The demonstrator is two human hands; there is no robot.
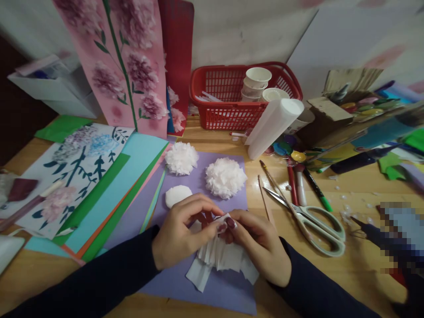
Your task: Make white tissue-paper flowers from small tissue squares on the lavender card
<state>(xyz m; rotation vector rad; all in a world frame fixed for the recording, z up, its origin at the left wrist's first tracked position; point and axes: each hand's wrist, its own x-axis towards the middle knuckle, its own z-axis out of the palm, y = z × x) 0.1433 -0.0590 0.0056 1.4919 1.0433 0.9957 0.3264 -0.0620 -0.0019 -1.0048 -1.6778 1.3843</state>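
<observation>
Pinching white paper (224, 217) with left hand (187, 232) and right hand (260, 240), both curled nearly closed. Cannot tell its direction or long axis.

Dim, soft light; the puffs (225, 178) beyond the fingers (202, 237) show brightest. Diffuse shadow dulls the desk (357, 176) right of them. Edges stretch wide-angle; far right, a patch (402, 234) is pixelated.

At the far side of the counter (205, 141) stands a red basket (225, 117) with white cups (258, 77). On the right lie scissors (303, 215) and a marker (316, 187) with green end. At the far left stands a pink flower picture (114, 57)
</observation>
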